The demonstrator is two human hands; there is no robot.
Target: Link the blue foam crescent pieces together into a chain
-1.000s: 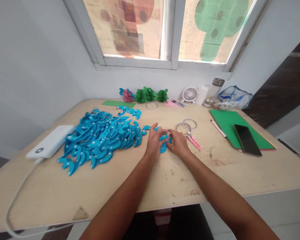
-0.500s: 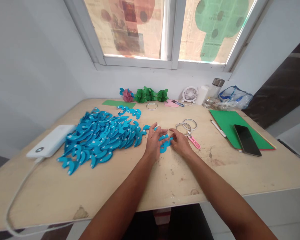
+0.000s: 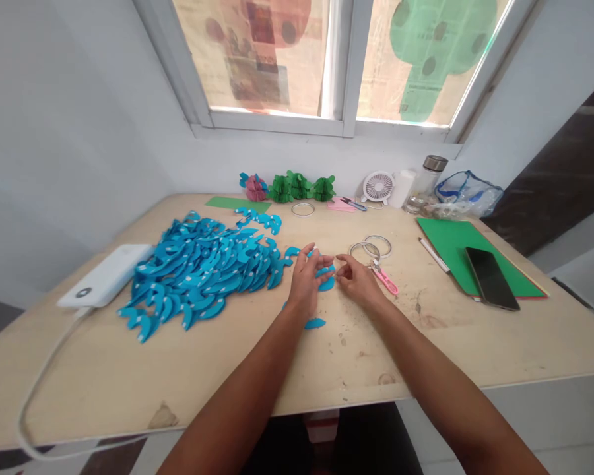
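Note:
My left hand (image 3: 307, 278) is over the middle of the table, its fingers stretched out and apart. Beside its fingertips lies a curved blue paper piece (image 3: 327, 284), partly covered by the hand. Another blue piece (image 3: 315, 323) rests on the wood by my left wrist. Facing it from the right, my right hand (image 3: 359, 280) has thumb and fingers curled into a pinch; what they hold, if anything, is too small to make out. To the left spreads a large heap of curved blue pieces (image 3: 208, 264) with small white patches.
Right of my hands lie metal rings (image 3: 377, 245) and a pink-handled cutter (image 3: 386, 280). Farther right are a pen (image 3: 434, 255), green sheets (image 3: 448, 237) and a phone (image 3: 492, 277). A white power bank (image 3: 103, 274) with cable sits left. Paper ornaments (image 3: 297, 187) and a fan (image 3: 378, 188) line the wall.
A blue piece now shows on the table by my left wrist, and less blue shows between my hands. My right hand has drawn slightly away from the blue piece.

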